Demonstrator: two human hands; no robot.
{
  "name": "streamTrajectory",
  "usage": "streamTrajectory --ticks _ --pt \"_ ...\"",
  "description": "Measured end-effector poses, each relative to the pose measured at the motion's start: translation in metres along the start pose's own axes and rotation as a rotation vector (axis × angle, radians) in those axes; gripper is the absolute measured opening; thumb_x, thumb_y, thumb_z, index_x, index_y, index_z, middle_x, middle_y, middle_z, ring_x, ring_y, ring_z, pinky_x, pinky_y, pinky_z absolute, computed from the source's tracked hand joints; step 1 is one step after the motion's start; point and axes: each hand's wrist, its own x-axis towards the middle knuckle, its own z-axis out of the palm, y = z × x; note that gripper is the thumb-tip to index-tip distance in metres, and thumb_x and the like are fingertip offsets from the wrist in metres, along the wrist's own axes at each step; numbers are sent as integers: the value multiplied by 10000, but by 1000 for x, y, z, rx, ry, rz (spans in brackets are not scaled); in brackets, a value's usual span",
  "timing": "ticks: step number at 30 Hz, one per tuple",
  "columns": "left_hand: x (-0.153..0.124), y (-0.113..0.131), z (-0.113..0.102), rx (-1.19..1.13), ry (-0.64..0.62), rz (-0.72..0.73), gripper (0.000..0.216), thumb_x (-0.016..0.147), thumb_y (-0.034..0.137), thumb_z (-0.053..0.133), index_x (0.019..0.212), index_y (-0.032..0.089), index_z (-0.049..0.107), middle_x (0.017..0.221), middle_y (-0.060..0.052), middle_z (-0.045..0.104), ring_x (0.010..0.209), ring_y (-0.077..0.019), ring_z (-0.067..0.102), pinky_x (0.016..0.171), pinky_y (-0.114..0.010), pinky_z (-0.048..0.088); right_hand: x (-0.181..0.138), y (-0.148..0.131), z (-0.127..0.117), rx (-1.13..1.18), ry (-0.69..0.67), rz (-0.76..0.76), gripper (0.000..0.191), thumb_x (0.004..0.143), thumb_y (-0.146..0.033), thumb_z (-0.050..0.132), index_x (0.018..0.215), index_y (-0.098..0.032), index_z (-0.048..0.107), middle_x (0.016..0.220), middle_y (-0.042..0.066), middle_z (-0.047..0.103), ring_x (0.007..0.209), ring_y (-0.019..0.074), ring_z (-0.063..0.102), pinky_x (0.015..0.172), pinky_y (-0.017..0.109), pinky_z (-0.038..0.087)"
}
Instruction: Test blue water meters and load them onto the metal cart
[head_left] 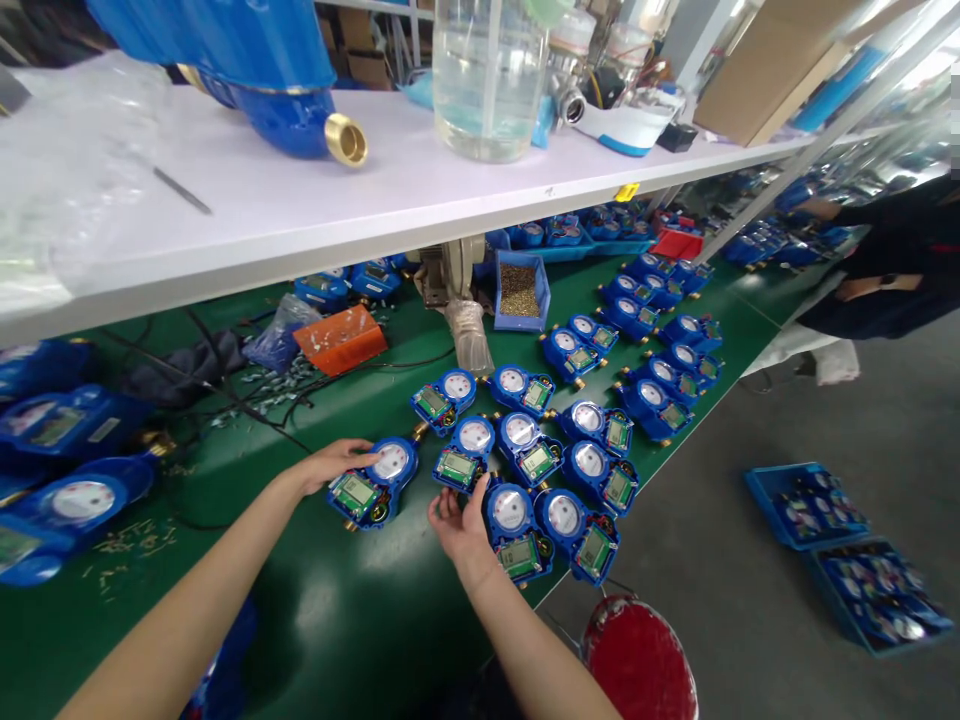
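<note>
My left hand [335, 467] grips the upper left side of a blue water meter [373, 484], its fingertips by the round white dial. This meter lies face up with its green circuit board and small display showing. My right hand [461, 525] is half curled, thumb and fingers apart, at the lower edge of another water meter [459, 466]; whether it touches cannot be made out. Just right of that hand lies a further water meter [512, 508]. Several more of the same kind, with brass ends, stand in rows on the green table [330, 610].
A white shelf [405, 200] crosses above the table, bearing a clear liquid container [487, 90]. Behind the meters are a blue bin [523, 318] of small brass parts and an orange tray [341, 340]. A red stool [637, 660] stands by the edge. Another person [892, 270] is at right.
</note>
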Motion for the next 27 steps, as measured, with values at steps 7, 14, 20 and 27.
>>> streamTrajectory --ticks 7,14,20,27 --pt "35 44 13 354 252 279 1004 661 638 663 1427 94 311 1427 -242 392 1265 -361 441 1031 -442 376 -5 1 -2 74 16 -4 421 776 -660 563 817 -242 540 838 17 626 854 149 617 722 290 514" --pt "76 90 78 722 443 324 1240 529 409 846 1496 150 114 1333 -322 391 1183 -492 448 932 -544 371 -6 -4 -2 110 90 24 452 762 -671 564 812 -222 546 860 27 619 856 151 626 720 286 519" --pt "70 96 98 901 578 218 1277 583 498 808 1494 159 -20 1188 -321 478 1058 -485 515 871 -607 339 -9 -2 -4 48 28 2 460 768 -686 542 799 -226 547 868 25 633 870 144 617 712 269 516" --pt "63 99 103 951 597 189 1243 618 549 771 1493 183 -32 1173 -315 500 1015 -462 538 858 -650 321 -13 -1 -8 76 13 33 461 741 -677 588 854 -230 568 1031 29 615 867 132 597 684 247 515"
